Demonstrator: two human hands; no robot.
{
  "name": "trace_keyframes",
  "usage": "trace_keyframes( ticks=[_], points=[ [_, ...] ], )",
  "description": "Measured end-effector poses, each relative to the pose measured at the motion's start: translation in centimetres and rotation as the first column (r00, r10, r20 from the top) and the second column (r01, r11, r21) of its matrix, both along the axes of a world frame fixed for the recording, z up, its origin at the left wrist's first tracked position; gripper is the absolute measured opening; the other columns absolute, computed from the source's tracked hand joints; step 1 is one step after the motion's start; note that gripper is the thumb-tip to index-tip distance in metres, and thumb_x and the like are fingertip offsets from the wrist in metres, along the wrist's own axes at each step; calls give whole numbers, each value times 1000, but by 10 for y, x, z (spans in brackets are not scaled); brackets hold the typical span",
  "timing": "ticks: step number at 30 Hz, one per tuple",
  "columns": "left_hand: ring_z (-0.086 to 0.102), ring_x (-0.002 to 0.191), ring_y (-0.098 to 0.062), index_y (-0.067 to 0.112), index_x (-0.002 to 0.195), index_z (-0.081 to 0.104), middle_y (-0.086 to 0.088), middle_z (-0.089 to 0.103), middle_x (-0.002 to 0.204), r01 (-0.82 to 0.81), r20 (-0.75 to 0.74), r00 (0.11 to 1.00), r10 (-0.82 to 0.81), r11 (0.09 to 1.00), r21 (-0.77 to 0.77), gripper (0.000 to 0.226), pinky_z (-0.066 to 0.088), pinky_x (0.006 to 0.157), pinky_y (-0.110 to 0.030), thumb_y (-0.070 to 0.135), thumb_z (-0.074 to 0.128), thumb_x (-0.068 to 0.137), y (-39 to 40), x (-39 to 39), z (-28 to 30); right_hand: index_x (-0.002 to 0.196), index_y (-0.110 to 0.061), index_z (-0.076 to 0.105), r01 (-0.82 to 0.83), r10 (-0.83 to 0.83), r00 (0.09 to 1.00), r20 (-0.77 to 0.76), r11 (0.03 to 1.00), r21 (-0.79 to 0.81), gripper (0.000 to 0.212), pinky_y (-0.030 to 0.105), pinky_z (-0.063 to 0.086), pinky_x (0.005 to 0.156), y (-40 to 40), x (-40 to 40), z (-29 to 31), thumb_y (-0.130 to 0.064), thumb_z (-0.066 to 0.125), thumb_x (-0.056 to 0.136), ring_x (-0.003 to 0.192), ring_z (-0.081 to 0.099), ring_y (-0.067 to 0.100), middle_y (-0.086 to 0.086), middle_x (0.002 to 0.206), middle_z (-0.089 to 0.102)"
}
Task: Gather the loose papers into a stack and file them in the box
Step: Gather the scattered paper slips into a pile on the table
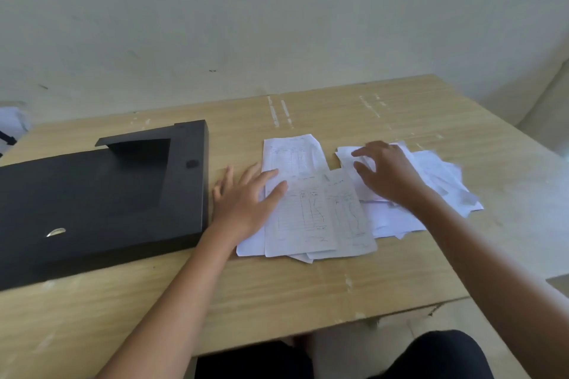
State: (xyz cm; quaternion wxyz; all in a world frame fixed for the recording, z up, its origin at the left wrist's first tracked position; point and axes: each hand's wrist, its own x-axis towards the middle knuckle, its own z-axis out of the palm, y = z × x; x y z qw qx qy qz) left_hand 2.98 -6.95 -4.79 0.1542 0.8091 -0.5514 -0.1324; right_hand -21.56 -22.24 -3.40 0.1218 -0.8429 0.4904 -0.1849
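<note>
While spread flat — left hand [246, 200] and right hand [386, 174] on loose papers [311, 212], gripping nothing.

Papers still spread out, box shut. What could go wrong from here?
1. The loose papers lie in two overlapping heaps; sweeping them together could crease or curl corners.
2. The right heap sits near the table edge; the right hand might push sheets off.
3. The black box lies closed, so both hands are busy when it needs opening.

Scuffed wooden table [277, 292]; pale marked wall [277, 9] behind.
</note>
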Motion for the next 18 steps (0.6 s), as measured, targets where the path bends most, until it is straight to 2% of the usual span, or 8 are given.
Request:
trace_keyframes(
  ticks=[3, 5, 6, 9, 11, 14, 16, 18],
  points=[
    [8, 160, -27, 50, 153, 35, 19, 35, 164, -16, -144, 990, 8, 998, -54, 68, 12, 126, -56, 79, 26, 93, 0, 5, 5, 128, -25, 64, 156, -157, 988, 0, 986, -59, 37, 54, 33, 112, 13, -18, -14, -38, 51, 96, 133, 46, 38, 13, 143, 55],
    [26, 154, -21, 48, 155, 34, 19, 37, 162, 3, -118, 993, -15, 995, -101, 75, 24, 122, -54, 81, 30, 88, 2, 2, 7, 130, -24, 63, 256, -253, 967, 39, 963, -83, 38, 56, 30, 113, 18, -32, -16, -37, 49, 97, 135, 41, 39, 15, 144, 53],
    [27, 153, -19, 50, 155, 31, 19, 33, 164, 16, -83, 996, -24, 995, -94, 76, 25, 122, -54, 83, 30, 86, 4, -5, 7, 131, -26, 62, 281, -280, 960, 24, 958, -65, 39, 57, 29, 113, 19, -39, -16, -39, 47, 97, 136, 40, 39, 15, 144, 52],
    [14, 156, -28, 57, 154, 22, 11, 17, 171, -2, 29, 1000, 2, 1000, -4, 74, 14, 123, -59, 84, 28, 85, 4, -31, 1, 131, -34, 60, 254, -251, 965, -73, 966, 39, 41, 57, 25, 114, 25, -47, -18, -45, 40, 97, 137, 38, 36, 9, 145, 50],
    [3, 157, -38, 58, 154, 22, 2, 10, 173, -47, 58, 997, 45, 998, 33, 69, 3, 123, -64, 80, 32, 89, -1, -50, -2, 133, -35, 57, 206, -201, 976, -88, 978, 42, 40, 57, 22, 115, 31, -45, -21, -45, 40, 99, 140, 35, 34, 7, 148, 48],
    [-9, 158, -44, 56, 155, 26, -4, 4, 174, -90, 63, 994, 87, 995, 47, 63, -9, 123, -65, 74, 34, 95, -8, -69, -5, 133, -37, 55, 119, -116, 990, -83, 992, 39, 40, 58, 21, 116, 42, -34, -21, -47, 40, 98, 141, 34, 31, 4, 148, 48],
    [-12, 158, -43, 55, 155, 25, -4, 2, 174, -85, 66, 994, 82, 996, 40, 63, -12, 122, -66, 74, 33, 95, -10, -76, -7, 135, -37, 54, 76, -74, 996, -58, 996, 45, 40, 57, 19, 118, 48, -28, -19, -48, 41, 99, 142, 33, 29, 2, 149, 47],
    [-12, 158, -42, 56, 155, 24, -2, 0, 174, -83, 61, 995, 80, 996, 35, 64, -11, 122, -66, 75, 31, 95, -11, -76, -8, 136, -30, 56, 117, -117, 993, 33, 993, 1, 40, 53, 22, 118, 50, -30, -15, -42, 43, 100, 140, 37, 29, 4, 147, 50]
  ],
)
